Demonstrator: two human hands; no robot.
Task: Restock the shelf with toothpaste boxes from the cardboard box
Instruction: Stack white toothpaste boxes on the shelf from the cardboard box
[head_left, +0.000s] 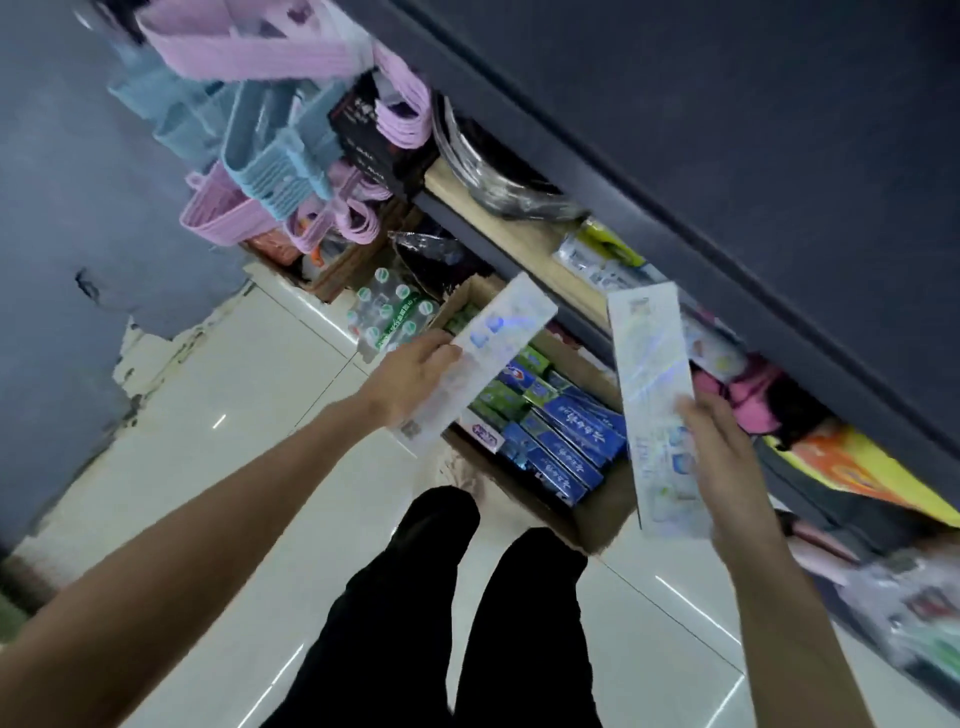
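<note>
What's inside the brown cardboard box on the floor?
The cardboard box holds blue toothpaste boxes and green ones. The white box in the left hand hides some; lower layers can't be seen.

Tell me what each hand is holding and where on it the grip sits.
The left hand grips a long white toothpaste box near its lower end. The right hand grips a second long white toothpaste box along its lower half.

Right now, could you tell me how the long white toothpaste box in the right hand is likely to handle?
The white toothpaste box probably stays stiff: it juts straight beyond the right hand. Likely light, since fingers hold one end. Its glossy sheen suggests it could slip.
</note>
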